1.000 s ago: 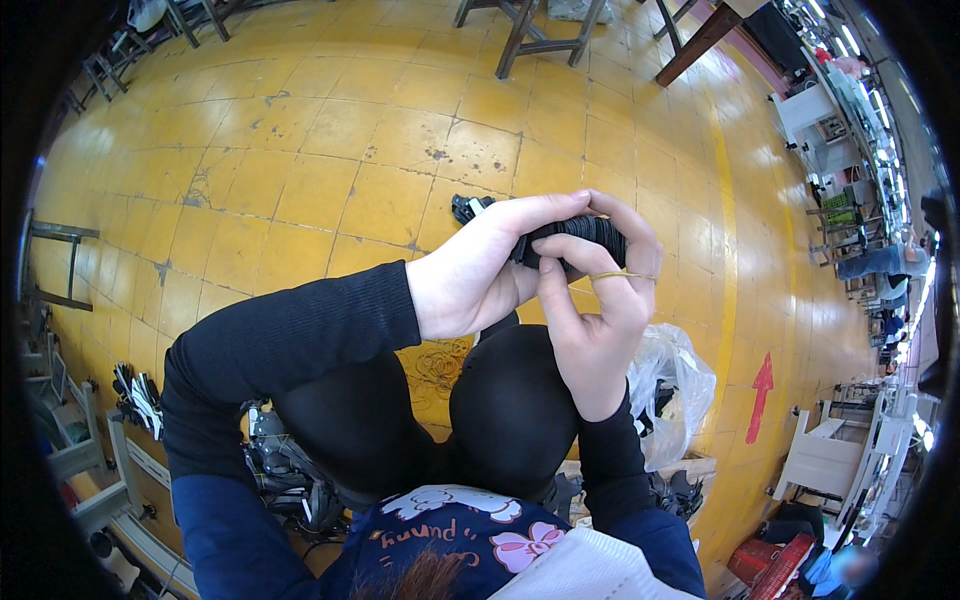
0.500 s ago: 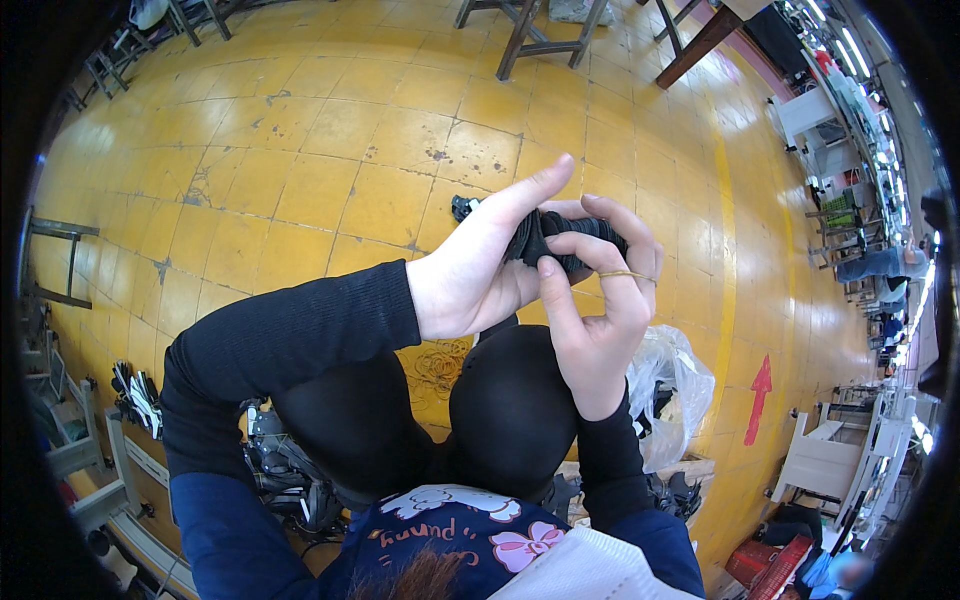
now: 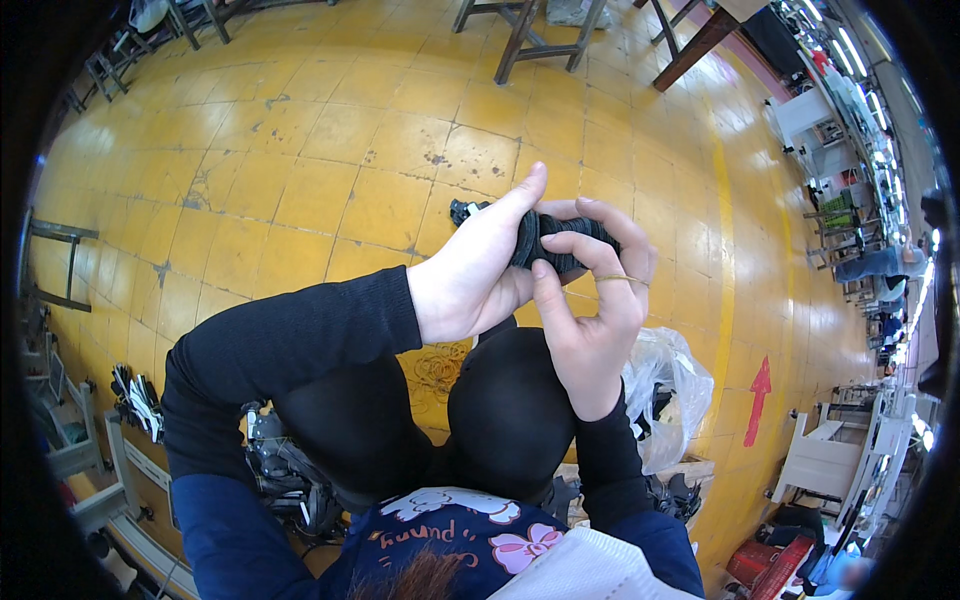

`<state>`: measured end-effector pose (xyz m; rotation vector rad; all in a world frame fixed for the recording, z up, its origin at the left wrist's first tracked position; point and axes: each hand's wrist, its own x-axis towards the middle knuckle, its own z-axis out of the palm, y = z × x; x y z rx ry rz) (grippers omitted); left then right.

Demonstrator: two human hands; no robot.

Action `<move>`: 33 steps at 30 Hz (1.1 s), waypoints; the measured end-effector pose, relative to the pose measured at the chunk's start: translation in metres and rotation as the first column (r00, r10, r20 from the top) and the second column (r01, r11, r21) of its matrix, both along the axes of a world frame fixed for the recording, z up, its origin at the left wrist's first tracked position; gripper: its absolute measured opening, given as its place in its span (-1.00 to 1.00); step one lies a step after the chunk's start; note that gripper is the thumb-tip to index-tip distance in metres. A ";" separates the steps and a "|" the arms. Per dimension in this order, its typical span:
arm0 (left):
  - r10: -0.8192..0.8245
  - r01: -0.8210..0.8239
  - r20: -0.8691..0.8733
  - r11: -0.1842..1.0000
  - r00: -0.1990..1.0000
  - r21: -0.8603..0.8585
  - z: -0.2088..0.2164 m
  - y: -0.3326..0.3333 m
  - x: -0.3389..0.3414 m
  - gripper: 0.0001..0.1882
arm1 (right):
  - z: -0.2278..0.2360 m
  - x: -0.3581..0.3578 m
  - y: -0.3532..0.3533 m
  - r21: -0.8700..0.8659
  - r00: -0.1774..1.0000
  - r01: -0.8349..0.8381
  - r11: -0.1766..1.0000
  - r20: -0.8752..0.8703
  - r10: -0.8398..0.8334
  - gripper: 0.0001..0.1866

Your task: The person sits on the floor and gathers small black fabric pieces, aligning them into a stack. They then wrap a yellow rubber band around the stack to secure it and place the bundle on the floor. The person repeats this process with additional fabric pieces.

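Above my knees, my left hand (image 3: 477, 265) is wrapped round a black bundle of ribbed, layered fabric (image 3: 582, 234), its thumb pointing up. A dark end of the bundle with a small white patch shows beyond the left hand's back edge. On the bundle's right side, my right hand (image 3: 597, 320) is closed on it, thumb and index finger against the folds. A thin yellowish band (image 3: 622, 278) circles a finger of that hand. The fingers of my left hand are mostly hidden behind the bundle.
A tangle of yellow bands (image 3: 438, 372) lies beyond my lap. A clear plastic bag (image 3: 672, 400) with dark contents stands at right. Black and white items (image 3: 285, 465) are piled at left. Wooden stool legs (image 3: 520, 45) stand far off; work tables (image 3: 835, 455) line the right.
My left thumb has moved left and slightly down, uncovering more of the bundle's layered edge. My right thumb and fingers have shifted slightly left.
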<state>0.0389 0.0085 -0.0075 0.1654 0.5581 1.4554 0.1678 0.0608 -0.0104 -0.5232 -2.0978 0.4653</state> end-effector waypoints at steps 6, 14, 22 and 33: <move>0.012 -0.016 -0.089 0.999 0.996 -0.048 0.001 0.000 0.001 -0.42 | -0.001 0.001 0.001 -0.013 0.999 -0.034 0.999 -0.028 0.033 -0.72; 0.098 0.016 -0.504 0.976 0.858 0.217 0.009 0.002 -0.002 -0.45 | -0.005 0.005 -0.003 -0.383 0.919 -0.231 0.895 -0.388 0.071 -0.41; 0.412 0.353 -0.911 0.853 -0.003 0.384 0.035 -0.027 0.008 -0.37 | -0.006 0.040 -0.030 -0.582 0.940 -0.229 0.780 -0.340 0.023 -0.36; 0.433 0.339 -0.599 0.901 -0.673 0.271 0.003 -0.111 0.071 -0.43 | -0.049 0.105 -0.067 -0.502 0.917 -0.397 0.768 -0.182 0.355 -0.48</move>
